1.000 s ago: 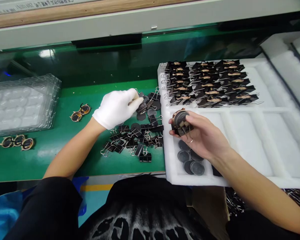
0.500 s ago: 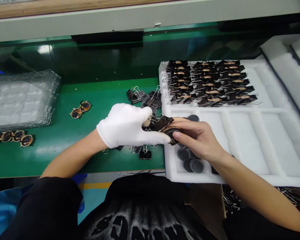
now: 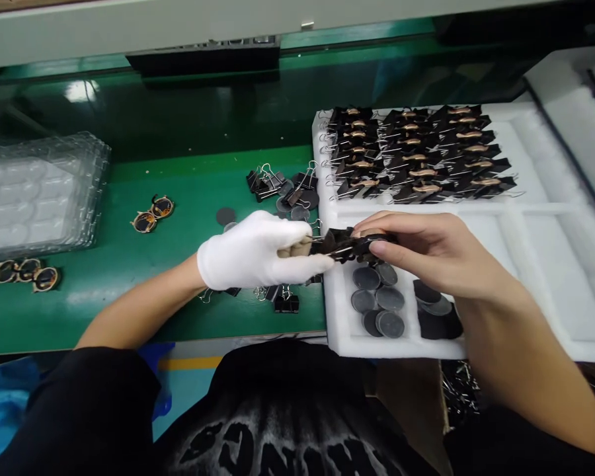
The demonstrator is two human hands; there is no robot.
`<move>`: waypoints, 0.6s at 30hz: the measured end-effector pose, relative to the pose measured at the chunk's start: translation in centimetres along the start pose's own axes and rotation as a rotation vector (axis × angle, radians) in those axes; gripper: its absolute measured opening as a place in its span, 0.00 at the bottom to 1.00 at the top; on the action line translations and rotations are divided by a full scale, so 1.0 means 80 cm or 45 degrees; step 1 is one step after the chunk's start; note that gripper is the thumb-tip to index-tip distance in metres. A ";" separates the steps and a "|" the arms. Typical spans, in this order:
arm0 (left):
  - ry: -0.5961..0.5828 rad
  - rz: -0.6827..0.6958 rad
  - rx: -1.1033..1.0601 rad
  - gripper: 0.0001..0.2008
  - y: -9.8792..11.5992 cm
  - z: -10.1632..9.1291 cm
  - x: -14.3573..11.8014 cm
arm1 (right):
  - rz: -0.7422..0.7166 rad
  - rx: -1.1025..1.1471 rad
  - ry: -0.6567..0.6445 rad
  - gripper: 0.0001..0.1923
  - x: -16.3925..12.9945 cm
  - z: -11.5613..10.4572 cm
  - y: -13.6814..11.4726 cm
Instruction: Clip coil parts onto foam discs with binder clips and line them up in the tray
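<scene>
In its white glove, my left hand (image 3: 252, 252) pinches the wire handles of a black binder clip (image 3: 338, 239). My bare right hand (image 3: 439, 251) grips a round gold-edged watch case (image 3: 375, 233) at the clip's jaws, thumb on the near side and fingers behind. Fingers hide much of the case, and I cannot tell how far the jaws reach over it. Below the hands, grey and black discs (image 3: 389, 298) lie in a compartment of the white foam tray (image 3: 333, 324). Loose binder clips (image 3: 286, 303) lie on the green table (image 3: 188, 182) near my left hand.
Rows of clipped gold-edged cases (image 3: 414, 158) fill the tray's back section. More black discs (image 3: 431, 294) lie in a compartment beside my right wrist. Clear plastic trays (image 3: 34, 198) are stacked at left. Unclipped watch cases (image 3: 143, 222) lie nearby on the table.
Both hands and the held clip and case have shifted slightly right and up. The case has turned to a flatter, more edge-on angle. More discs show beneath my right hand.
</scene>
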State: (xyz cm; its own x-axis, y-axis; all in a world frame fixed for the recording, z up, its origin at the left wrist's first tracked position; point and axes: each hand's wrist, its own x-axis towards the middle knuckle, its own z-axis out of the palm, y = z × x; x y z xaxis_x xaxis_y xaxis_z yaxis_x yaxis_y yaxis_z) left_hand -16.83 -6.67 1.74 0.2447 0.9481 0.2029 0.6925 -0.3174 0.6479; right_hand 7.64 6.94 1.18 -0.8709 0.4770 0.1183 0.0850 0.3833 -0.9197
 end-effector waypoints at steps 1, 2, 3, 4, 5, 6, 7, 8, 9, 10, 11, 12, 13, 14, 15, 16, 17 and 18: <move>-0.017 0.002 -0.020 0.21 -0.001 0.004 0.000 | -0.013 -0.053 -0.030 0.07 0.000 -0.004 0.000; -0.038 -0.001 -0.021 0.21 -0.001 0.009 0.000 | -0.032 -0.117 -0.061 0.07 0.000 -0.007 -0.001; -0.059 -0.005 -0.007 0.21 -0.002 0.013 0.000 | -0.051 -0.188 -0.091 0.07 -0.001 -0.009 -0.002; -0.077 -0.010 0.018 0.22 -0.004 0.016 0.000 | -0.070 -0.263 -0.120 0.07 -0.002 -0.010 -0.003; -0.089 -0.017 0.043 0.22 -0.005 0.019 0.000 | -0.086 -0.339 -0.146 0.07 -0.003 -0.010 -0.005; -0.093 -0.018 0.061 0.23 -0.006 0.022 0.000 | -0.103 -0.408 -0.167 0.08 -0.003 -0.011 -0.006; -0.095 -0.014 0.070 0.23 -0.007 0.024 0.000 | -0.120 -0.467 -0.182 0.08 -0.004 -0.011 -0.007; -0.097 -0.007 0.074 0.23 -0.008 0.025 0.000 | -0.139 -0.509 -0.193 0.09 -0.005 -0.010 -0.008; -0.102 0.001 0.075 0.24 -0.008 0.026 0.000 | -0.159 -0.535 -0.204 0.09 -0.006 -0.010 -0.009; -0.110 0.011 0.076 0.24 -0.009 0.027 0.000 | -0.172 -0.546 -0.221 0.10 -0.006 -0.010 -0.009; -0.119 0.019 0.075 0.24 -0.009 0.027 0.000 | -0.178 -0.545 -0.237 0.10 -0.006 -0.009 -0.009; -0.131 0.024 0.075 0.25 -0.009 0.028 0.001 | -0.177 -0.535 -0.253 0.11 -0.006 -0.009 -0.009; -0.148 0.024 0.075 0.25 -0.009 0.028 0.001 | -0.170 -0.516 -0.273 0.11 -0.006 -0.009 -0.009; -0.168 0.016 0.076 0.25 -0.009 0.028 0.002 | -0.160 -0.493 -0.292 0.11 -0.006 -0.010 -0.008; -0.189 0.001 0.083 0.25 -0.008 0.028 0.002 | -0.149 -0.470 -0.310 0.11 -0.006 -0.010 -0.008; -0.210 -0.023 0.100 0.25 -0.007 0.027 0.003 | -0.142 -0.453 -0.325 0.11 -0.006 -0.010 -0.008; -0.231 -0.053 0.130 0.26 -0.007 0.025 0.004 | -0.142 -0.444 -0.336 0.12 -0.006 -0.011 -0.008; -0.251 -0.086 0.175 0.26 -0.006 0.023 0.005 | -0.150 -0.449 -0.344 0.12 -0.006 -0.010 -0.008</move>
State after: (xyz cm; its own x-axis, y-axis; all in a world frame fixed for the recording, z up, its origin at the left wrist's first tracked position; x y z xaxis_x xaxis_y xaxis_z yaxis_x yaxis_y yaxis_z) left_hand -15.81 -6.14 0.18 0.3133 0.9496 0.0066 0.7944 -0.2659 0.5461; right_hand 8.40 7.11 2.03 -0.9755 0.2088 0.0699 0.0965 0.6906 -0.7168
